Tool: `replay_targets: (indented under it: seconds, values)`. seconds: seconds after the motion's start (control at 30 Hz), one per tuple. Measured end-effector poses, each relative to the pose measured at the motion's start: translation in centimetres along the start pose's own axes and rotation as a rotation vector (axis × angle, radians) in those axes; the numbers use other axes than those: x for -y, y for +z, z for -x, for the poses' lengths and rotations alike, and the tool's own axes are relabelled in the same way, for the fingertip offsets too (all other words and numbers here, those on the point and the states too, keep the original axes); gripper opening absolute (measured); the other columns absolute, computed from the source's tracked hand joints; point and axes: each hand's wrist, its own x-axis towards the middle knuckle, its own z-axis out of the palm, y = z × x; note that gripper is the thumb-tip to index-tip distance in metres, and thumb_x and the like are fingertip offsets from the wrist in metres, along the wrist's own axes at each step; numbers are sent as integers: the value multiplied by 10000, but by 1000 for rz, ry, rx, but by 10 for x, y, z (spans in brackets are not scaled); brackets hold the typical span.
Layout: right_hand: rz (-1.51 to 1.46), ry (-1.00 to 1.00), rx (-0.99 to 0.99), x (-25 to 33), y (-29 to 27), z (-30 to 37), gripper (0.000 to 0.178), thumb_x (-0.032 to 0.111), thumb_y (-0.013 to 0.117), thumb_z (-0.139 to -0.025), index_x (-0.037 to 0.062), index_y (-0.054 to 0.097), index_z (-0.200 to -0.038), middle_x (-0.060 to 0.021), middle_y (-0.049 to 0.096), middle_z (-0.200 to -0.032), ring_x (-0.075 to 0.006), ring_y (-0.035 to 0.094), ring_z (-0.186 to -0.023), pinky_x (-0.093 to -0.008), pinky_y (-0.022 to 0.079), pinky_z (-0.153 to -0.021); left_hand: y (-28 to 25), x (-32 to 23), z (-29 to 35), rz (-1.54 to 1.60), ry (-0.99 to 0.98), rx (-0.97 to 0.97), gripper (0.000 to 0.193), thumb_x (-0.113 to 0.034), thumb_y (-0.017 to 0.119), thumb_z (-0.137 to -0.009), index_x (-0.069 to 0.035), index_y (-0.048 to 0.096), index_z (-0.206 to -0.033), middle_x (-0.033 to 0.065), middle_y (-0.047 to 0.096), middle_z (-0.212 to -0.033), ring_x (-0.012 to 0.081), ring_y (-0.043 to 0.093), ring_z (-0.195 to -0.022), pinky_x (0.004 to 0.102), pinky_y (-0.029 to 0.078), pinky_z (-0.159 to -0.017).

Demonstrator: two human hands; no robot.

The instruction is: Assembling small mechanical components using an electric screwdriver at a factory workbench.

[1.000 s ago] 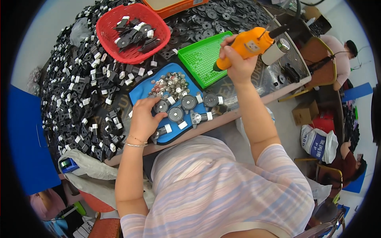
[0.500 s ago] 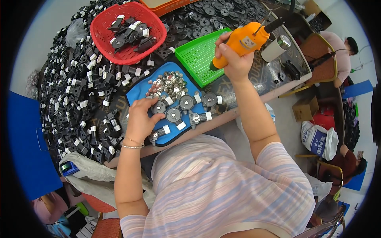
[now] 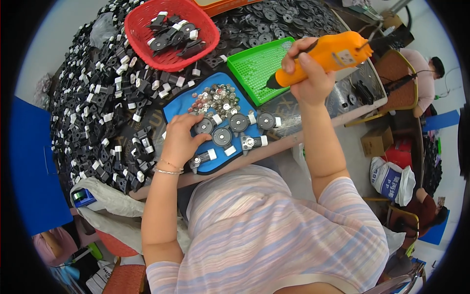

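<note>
Screwdriver (image 3: 339, 53), clenched in right hand (image 3: 312, 76) (left hand (image 3: 182, 136) pinching black wheel (image 3: 204, 126)), overhangs green tray (image 3: 250, 67).

The white sack (image 3: 402, 185) at right and the bench (image 3: 299, 117) are lettered. The label (image 3: 344, 57) on the orange screwdriver (image 3: 320, 59) is unreadable.

On the mat (image 3: 177, 107), a wheel (image 3: 204, 125) is held by the left hand (image 3: 181, 134); other wheels (image 3: 239, 122) are set to its right, nuts (image 3: 215, 100) just beyond. Left of that hand, parts (image 3: 100, 100) are heaped; farther beyond, a basket (image 3: 171, 63) is placed. Under the driver (image 3: 342, 51) held in the right hand (image 3: 313, 81), a tray (image 3: 249, 68) is set.
</note>
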Motion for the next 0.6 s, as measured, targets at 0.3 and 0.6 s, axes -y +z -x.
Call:
replay_targets:
  seconds: [0.3, 0.6]
  values:
    - [-136, 211, 262, -24, 85, 35, 239, -1, 623, -760, -12, 500, -964, -132, 545, -857, -156, 553, -630, -261, 469, -570, 2, 5, -1, 16, 31, -21, 461, -169, 807, -591, -28, 658, -1005, 119, 636, -943, 320, 560, -916, 392, 443, -821]
    - [-40, 261, 330, -43, 101, 35, 169, -5, 627, -760, -10, 526, -895, -79, 550, -805, -110, 551, -629, -234, 462, -582, 2, 3, 1, 24, 9, -10, 460, -153, 813, -575, -34, 661, -993, 110, 641, -932, 315, 561, -882, 390, 446, -798]
